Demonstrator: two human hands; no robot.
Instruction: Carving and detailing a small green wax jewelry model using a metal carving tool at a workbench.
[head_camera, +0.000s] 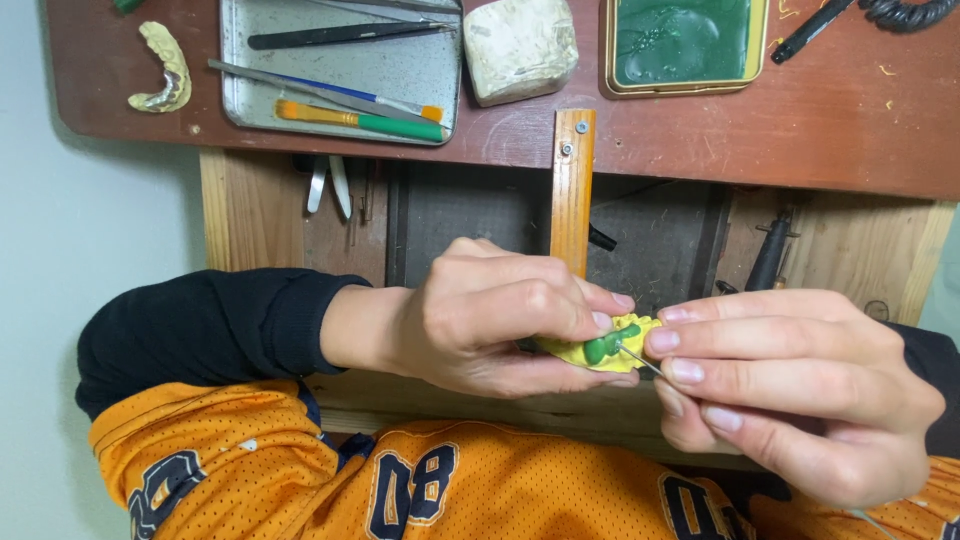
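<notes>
Hands meet just below the edge of the reddish-brown workbench (700, 140), directly in front of the wooden bench pin (572, 190) that projects toward the person.

Left hand (480, 320): fingers are curled closed around a yellow dental cast (600, 345) that carries a green wax part (606, 346) on its upper face. The thumb and forefinger pinch the cast from the side, which leaves the green part exposed and turned toward the other hand.

Right hand (790, 385): fingers are drawn together in a pen-like pinch on a thin metal instrument (640, 360). Only its fine tip shows; the handle is hidden inside the hand. The tip lies against, or just beside, the green part; actual contact cannot be confirmed. The fingertips sit close to the tip, a hold that appears suited to fine control.

Surrounding items, all well apart from the hands:
- metal tray (400, 80) holding tweezers and a green-and-orange brush (360, 120);
- pale block (520, 45) beside the tray;
- shallow tin of green wax (685, 40);
- second, cream-coloured cast (165, 68) at the bench's left end.
</notes>
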